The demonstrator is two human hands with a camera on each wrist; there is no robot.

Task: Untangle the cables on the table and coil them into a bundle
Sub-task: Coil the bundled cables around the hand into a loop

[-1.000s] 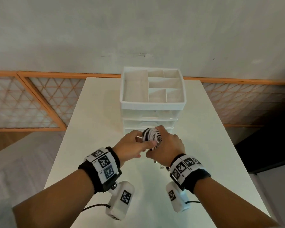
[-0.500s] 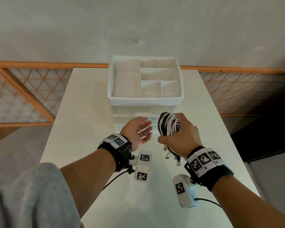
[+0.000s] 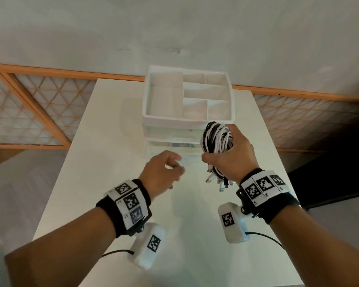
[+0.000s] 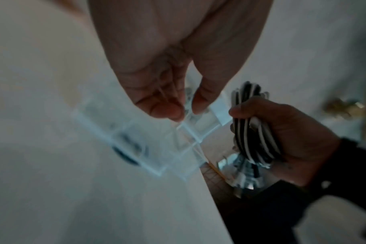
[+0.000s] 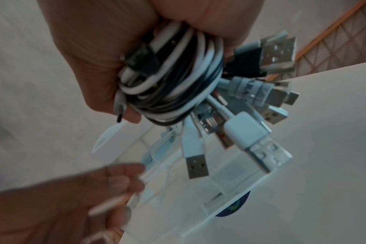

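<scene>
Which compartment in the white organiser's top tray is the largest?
The tall compartment along the left side of the organiser is the largest. It runs the tray's full depth, while the right side is split into several smaller ones.

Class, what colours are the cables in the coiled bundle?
Black and white strands, alternating, in the cable bundle; clearest in the right wrist view.

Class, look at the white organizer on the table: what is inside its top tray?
The organizer's top tray shows only bare white compartments; the coiled cable bundle is outside it, gripped by the right hand. The drawers' contents are unclear.
</scene>
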